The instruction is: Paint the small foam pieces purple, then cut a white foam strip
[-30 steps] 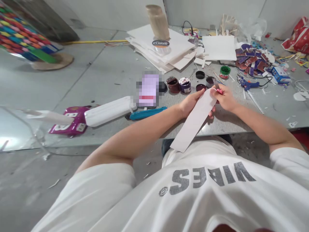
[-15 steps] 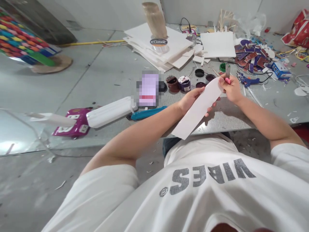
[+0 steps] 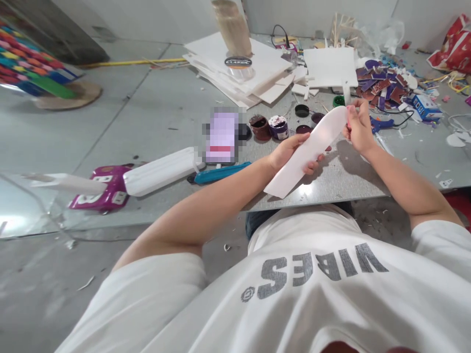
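Observation:
A white foam board strip (image 3: pixel 305 157) with one rounded end slants over the front edge of the bench. My left hand (image 3: pixel 289 154) is closed around its middle, thumb on top and fingertips showing at the far side. In my right hand (image 3: pixel 360 128), beside the rounded end, is a pink cutter knife (image 3: pixel 349 117). Its pale blade (image 3: pixel 346 92) points away from me, and most of the handle is hidden in my fingers. My right fingers touch the strip's tip. Behind the strip stand open paint jars, one brown (image 3: pixel 259 127) and one purple (image 3: pixel 278 127).
A phone (image 3: pixel 222 137) with a blurred screen, a blue tool (image 3: pixel 222 173) and a white power strip (image 3: pixel 162 171) lie leftward. Foam sheets (image 3: pixel 265 73) sit under a tan bottle (image 3: pixel 233 29). Painted scraps (image 3: pixel 382 86) and a blue glue gun (image 3: pixel 382 123) are at right.
My right hand has turned and shifted slightly right with the cutter knife, whose blade now reaches further out. The strip's rounded end has moved right and its lower end has risen.

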`<state>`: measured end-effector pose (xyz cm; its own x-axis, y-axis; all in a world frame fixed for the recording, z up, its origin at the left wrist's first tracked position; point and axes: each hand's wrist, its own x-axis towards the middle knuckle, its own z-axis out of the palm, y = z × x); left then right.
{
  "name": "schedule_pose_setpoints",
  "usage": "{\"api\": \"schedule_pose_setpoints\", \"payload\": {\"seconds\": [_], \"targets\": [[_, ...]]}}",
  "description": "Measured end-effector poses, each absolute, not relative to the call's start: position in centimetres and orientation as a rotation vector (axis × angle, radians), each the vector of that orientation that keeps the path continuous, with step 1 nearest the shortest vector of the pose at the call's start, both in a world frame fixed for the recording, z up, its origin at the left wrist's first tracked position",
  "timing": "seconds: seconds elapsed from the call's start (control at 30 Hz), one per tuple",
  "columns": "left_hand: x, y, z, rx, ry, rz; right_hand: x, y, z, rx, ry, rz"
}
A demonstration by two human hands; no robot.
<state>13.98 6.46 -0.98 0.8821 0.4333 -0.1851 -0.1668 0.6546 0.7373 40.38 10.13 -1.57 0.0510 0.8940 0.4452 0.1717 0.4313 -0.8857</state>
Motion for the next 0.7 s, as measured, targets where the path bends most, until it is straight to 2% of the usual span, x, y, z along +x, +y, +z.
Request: {"api": "schedule_pose_setpoints", "payload": {"seconds": [0.3,0.53,0.7], "targets": [[15.0,6.8,-2.5,0.829,0.418,0.535,40.3,8.5,-0.2,-1.031,-1.398,0.571],[15.0,5.9,-1.9,1.031,0.521,0.791,38.0,5.6,1.2,-0.953,-1.510,0.990],[15.0,5.7,-1.5,1.068,0.562,0.829,37.3,5.2,1.2,-0.894,-1.493,1.113]]}}
